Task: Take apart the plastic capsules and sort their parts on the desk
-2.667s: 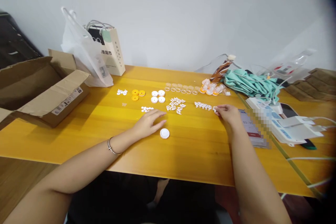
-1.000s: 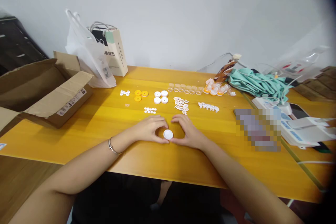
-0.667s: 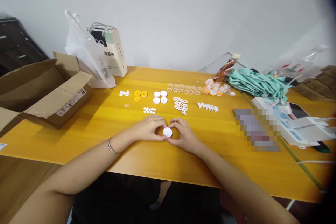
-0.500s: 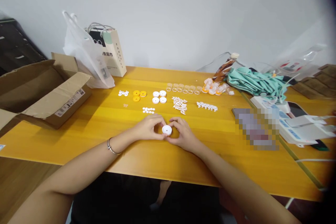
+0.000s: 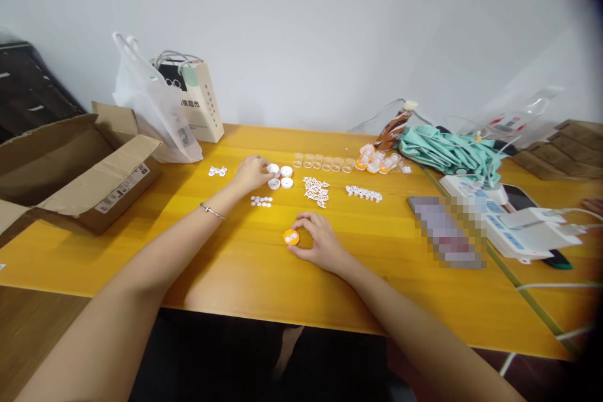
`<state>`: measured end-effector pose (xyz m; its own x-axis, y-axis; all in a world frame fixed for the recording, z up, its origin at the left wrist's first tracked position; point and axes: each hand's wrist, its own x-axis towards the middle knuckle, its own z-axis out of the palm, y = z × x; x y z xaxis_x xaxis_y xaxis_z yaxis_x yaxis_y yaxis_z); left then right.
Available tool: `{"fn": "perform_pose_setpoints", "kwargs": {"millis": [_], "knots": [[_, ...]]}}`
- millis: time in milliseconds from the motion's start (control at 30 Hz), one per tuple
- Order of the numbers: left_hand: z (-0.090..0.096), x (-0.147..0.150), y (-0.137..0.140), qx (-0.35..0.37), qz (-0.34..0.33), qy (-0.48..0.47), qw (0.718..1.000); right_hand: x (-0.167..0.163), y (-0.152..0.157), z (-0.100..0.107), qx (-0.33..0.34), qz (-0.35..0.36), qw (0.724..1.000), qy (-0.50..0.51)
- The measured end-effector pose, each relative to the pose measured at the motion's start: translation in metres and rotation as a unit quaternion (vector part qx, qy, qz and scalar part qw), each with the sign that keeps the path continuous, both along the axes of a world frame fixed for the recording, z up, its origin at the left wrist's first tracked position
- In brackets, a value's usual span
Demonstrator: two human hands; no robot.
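Note:
My right hand (image 5: pixel 316 240) rests on the table with thumb and forefinger curved around a small orange round case (image 5: pixel 291 237). Pale white discs lie inside the case. My left hand (image 5: pixel 252 174) reaches across to a group of white round caps (image 5: pixel 286 183), its fingertips closed at the edge of the nearest white cap (image 5: pixel 273 169). That hand covers the spot where orange round pieces lay. Small white discs (image 5: pixel 261 201) sit in rows in front of the caps. White leaf-shaped openwork pieces (image 5: pixel 316 191) are to their right.
Clear plastic rings (image 5: pixel 325 163) line up behind, beside orange-and-clear parts (image 5: pixel 375 159). Small white pieces (image 5: pixel 217 171) lie left. An open cardboard box (image 5: pixel 80 169) and bags (image 5: pixel 155 107) stand at left. At right are a phone (image 5: pixel 443 232), power strip (image 5: pixel 509 220), bottle (image 5: pixel 396 127) and teal cloth (image 5: pixel 452 154).
My left hand has left the round piece and moved up and left to the white caps. In my right hand, an orange case with white discs now shows where a white top faced up.

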<state>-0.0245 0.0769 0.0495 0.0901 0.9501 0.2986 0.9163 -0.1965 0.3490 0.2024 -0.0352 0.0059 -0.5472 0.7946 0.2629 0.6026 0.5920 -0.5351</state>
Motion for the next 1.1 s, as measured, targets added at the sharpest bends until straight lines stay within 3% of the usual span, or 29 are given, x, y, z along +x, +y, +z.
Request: {"fn": "perform_pose_setpoints", "kwargs": {"millis": [233,400,500,600,700,867,1100], "knots": [[-0.012,0.003,0.009,-0.025,-0.003,0.014,1.0,-0.001,0.001,-0.001,0.008,0.001,1.0,-0.008],[-0.014,0.003,-0.004,0.053,-0.003,-0.034,0.998,-0.001,0.002,-0.002,0.007,0.001,1.0,-0.009],[-0.009,0.008,-0.03,0.091,-0.124,-0.075,0.985,-0.001,0.002,-0.002,0.007,0.001,1.0,-0.007],[-0.003,0.015,-0.067,0.036,-0.304,-0.081,0.948,0.0,0.003,-0.004,0.007,0.003,1.0,-0.004],[-0.001,0.02,-0.096,-0.029,-0.365,-0.072,0.928,0.0,0.004,-0.005,0.007,0.006,1.0,0.002],[-0.011,0.025,-0.107,-0.073,-0.356,-0.042,0.931,-0.001,0.005,-0.006,0.002,-0.004,1.0,0.001],[-0.014,0.035,-0.105,-0.108,-0.259,-0.036,0.959,-0.003,0.006,-0.007,0.004,-0.007,1.0,-0.001]]}}
